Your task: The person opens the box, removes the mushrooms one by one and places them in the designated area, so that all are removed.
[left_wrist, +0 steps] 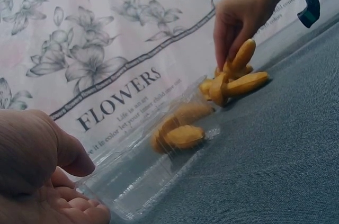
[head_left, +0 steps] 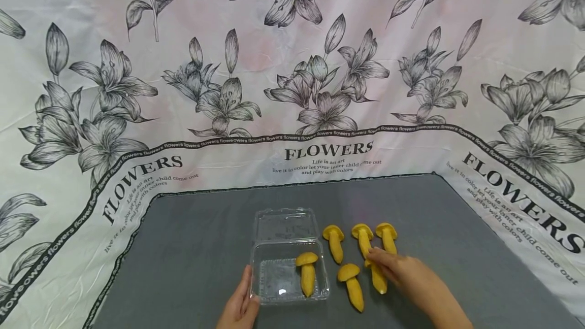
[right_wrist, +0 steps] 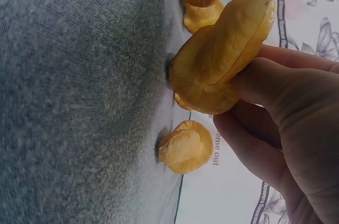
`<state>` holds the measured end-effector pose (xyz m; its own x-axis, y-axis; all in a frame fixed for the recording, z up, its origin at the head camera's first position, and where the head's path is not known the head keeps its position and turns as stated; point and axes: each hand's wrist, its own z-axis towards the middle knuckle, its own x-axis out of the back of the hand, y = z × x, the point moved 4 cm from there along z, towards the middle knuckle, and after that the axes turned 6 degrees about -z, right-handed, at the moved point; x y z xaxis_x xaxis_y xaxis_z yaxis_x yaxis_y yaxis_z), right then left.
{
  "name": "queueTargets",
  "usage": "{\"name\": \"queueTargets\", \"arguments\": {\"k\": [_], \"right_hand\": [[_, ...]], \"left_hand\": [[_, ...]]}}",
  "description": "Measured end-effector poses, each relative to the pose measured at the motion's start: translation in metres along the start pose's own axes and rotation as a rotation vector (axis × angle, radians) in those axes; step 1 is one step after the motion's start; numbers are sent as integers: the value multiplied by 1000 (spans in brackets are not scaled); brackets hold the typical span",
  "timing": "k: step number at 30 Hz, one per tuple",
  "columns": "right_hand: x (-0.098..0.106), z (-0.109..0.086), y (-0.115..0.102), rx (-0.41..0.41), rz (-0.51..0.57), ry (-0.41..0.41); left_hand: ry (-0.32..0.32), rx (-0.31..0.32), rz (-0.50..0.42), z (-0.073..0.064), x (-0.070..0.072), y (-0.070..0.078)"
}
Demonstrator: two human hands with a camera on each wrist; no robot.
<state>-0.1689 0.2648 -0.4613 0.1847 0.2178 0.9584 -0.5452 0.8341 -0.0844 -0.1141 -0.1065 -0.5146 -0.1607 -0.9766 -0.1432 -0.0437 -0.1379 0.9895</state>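
A clear plastic clamshell box (head_left: 269,296) lies with its lid (head_left: 285,225) folded back. Inside, along its right side, is one yellow mushroom (head_left: 308,278). My left hand (head_left: 239,303) grips the box at its left wall, thumb by the near corner. With thumb and fingers my right hand (head_left: 411,278) pinches another yellow mushroom (right_wrist: 233,38) at its cap; in the right wrist view it is tilted, stem away from the palm. Fingers cover part of that cap in the head view. Nearby lie loose mushrooms: one (head_left: 351,288) close to the box, others (head_left: 335,242) farther back.
Two more mushrooms, one (head_left: 362,235) beside the other (head_left: 387,235), lie just beyond my right hand. Grey cloth (head_left: 196,258) covers the table. Behind it hangs a white curtain (head_left: 320,116) printed with flowers. A dark band (left_wrist: 309,7) circles the right wrist.
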Motion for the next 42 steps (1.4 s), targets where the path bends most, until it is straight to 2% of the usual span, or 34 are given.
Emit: {"name": "queueTargets", "arguments": {"k": [9, 15, 22, 26, 42], "right_hand": [[-4, -2, -2, 19, -8, -8], [-3, -5, -1, 41, 27, 14], [-3, -5, 1, 22, 98, -100], [-4, -6, 1, 24, 113, -121], [1, -10, -1, 51, 164, -97]], "left_hand": [[34, 33, -12, 0, 0, -1], [13, 15, -24, -1, -1, 2], [30, -17, -31, -2, -1, 2], [28, -38, -29, -2, -1, 1], [23, -41, -30, -1, -1, 2]]}}
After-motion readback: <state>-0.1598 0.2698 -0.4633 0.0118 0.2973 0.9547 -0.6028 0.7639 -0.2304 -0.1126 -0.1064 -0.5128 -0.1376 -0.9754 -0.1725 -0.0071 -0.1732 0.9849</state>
